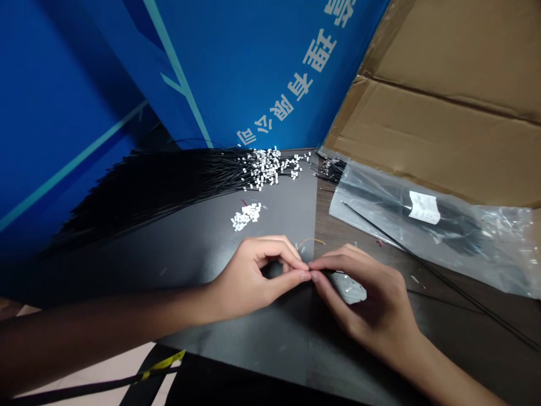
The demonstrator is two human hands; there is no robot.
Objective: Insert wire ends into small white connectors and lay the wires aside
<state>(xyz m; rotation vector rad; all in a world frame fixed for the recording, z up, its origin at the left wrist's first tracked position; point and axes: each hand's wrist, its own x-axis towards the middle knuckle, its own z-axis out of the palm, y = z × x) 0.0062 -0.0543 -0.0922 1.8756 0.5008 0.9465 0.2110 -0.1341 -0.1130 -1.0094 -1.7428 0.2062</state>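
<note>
My left hand (264, 270) and my right hand (363, 287) meet fingertip to fingertip above the grey mat (220, 332), near its right edge. Thumb and forefinger are pinched together on both; whatever lies between them is too small and covered to make out. Beyond my left hand sits a small pile of white connector-like pieces (246, 217). Farther back lies a large bundle of black wires (181, 172), their right ends carrying small white pieces (268, 166). Under my right hand's arch, a clear, shiny plastic patch (350, 288) shows on the table.
To the right, a clear plastic bag (380, 197) with a white label holds black wires. A long black wire (406, 248) slants across the dark wooden table. An open cardboard box (443, 107) and a blue printed panel (236, 67) border the back. Thin yellow wire (313, 240) lies behind the hands.
</note>
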